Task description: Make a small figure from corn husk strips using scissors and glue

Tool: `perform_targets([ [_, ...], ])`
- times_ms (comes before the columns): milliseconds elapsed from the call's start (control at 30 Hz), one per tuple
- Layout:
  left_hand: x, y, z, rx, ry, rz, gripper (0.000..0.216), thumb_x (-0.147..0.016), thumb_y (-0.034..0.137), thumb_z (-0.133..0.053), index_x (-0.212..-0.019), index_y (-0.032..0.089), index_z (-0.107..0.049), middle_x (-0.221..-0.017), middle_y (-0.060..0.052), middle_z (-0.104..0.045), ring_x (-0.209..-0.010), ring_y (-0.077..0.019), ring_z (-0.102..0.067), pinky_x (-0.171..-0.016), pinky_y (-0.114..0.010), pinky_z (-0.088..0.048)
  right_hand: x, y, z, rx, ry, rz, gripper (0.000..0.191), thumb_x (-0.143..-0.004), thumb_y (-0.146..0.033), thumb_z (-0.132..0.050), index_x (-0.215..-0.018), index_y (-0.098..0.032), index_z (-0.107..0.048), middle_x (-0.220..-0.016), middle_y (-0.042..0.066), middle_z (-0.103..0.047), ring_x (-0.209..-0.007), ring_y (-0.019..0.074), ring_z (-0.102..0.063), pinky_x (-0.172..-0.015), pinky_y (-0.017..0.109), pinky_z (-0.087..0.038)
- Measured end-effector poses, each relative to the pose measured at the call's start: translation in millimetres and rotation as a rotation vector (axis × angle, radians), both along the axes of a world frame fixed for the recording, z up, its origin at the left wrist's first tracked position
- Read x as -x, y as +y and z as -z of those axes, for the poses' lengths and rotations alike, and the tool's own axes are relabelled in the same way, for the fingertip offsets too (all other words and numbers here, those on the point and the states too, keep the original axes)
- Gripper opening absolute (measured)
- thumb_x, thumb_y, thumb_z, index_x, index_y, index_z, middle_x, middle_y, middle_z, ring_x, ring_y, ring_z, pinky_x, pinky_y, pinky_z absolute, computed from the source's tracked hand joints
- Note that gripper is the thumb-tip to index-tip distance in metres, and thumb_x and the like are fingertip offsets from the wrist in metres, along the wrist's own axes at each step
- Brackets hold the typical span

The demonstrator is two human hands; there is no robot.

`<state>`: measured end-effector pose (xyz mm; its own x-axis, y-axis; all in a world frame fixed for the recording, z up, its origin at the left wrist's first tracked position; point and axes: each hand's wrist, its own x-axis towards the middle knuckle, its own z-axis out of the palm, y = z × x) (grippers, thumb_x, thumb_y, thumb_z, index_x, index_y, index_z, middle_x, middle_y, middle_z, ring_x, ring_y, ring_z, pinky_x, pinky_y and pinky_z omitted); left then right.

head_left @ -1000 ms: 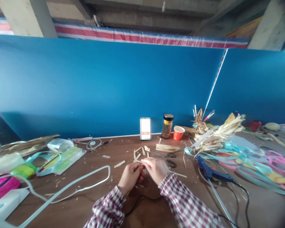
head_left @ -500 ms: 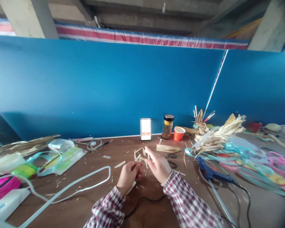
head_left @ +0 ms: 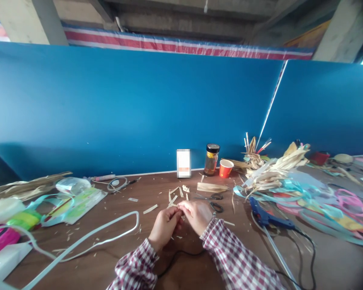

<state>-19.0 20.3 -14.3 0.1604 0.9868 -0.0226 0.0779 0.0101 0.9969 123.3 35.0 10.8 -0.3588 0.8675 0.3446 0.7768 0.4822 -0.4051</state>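
Note:
My left hand [head_left: 165,226] is closed, its thumb and fingers pinched together low over the table. Against it, my right hand [head_left: 197,214] is closed too, thumb and fingertips meeting those of the left. Whatever sits between the fingers is small and mostly hidden. A pale strip [head_left: 174,205] shows right at the fingertips; I cannot tell whether it is held or lies behind them. Just beyond are several narrow cut strips of dried husk [head_left: 173,198] and a small pale curled piece [head_left: 185,188]. Black-handled scissors [head_left: 217,197] lie right of my right hand.
A phone [head_left: 184,163] stands by the blue partition, near a lidded jar [head_left: 211,161] and a red paper cup [head_left: 226,169]. Right are a blue glue gun [head_left: 268,217], husks [head_left: 278,167] and ribbons [head_left: 317,209]. A white tube frame [head_left: 87,231] crosses the left side.
My right hand has come down and left, its fingers closing against my left hand's fingertips. The small curled piece and the scissors now show more fully. The view has shifted slightly.

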Motion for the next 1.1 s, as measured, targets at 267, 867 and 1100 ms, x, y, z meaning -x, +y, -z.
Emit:
perform_targets([
  [267, 0, 1, 2.9, 0.013, -0.020, 0.013, 0.028, -0.077, 0.040, -0.054, -0.071, 0.014, -0.058, -0.056, 0.001, -0.056, -0.044, -0.0077, -0.048, -0.041, -0.018, -0.033, 0, 2, 1.7, -0.039, -0.013, 0.006, 0.027, -0.092, -0.032, -0.040, -0.096, -0.026, -0.065, -0.085, 0.000, -0.072, -0.078, 0.0141, -0.066, -0.068, 0.020, -0.043],
  [867, 2, -6, -1.1, -0.228, 0.216, -0.046, 0.029, -0.080, 0.038, -0.048, -0.077, 0.016, -0.065, -0.053, 0.000, -0.055, -0.043, -0.0115, -0.046, -0.042, -0.021, -0.033, -4, -9, -16.6, -0.118, -0.055, -0.089, 0.026, -0.090, -0.040, -0.043, -0.099, -0.027, -0.063, -0.091, 0.001, -0.067, -0.077, 0.0132, -0.061, -0.066, 0.021, -0.040],
  [1100, 3, -6, -7.3, -0.317, 0.311, -0.074, 0.026, -0.078, 0.033, -0.051, -0.081, 0.018, -0.072, -0.066, -0.004, -0.065, -0.062, -0.0176, -0.055, -0.058, -0.024, -0.040, -6, -4, -10.7, -0.063, -0.104, -0.066, 0.025, -0.091, -0.034, -0.043, -0.091, -0.025, -0.066, -0.085, 0.002, -0.067, -0.076, 0.0124, -0.061, -0.064, 0.020, -0.039],
])
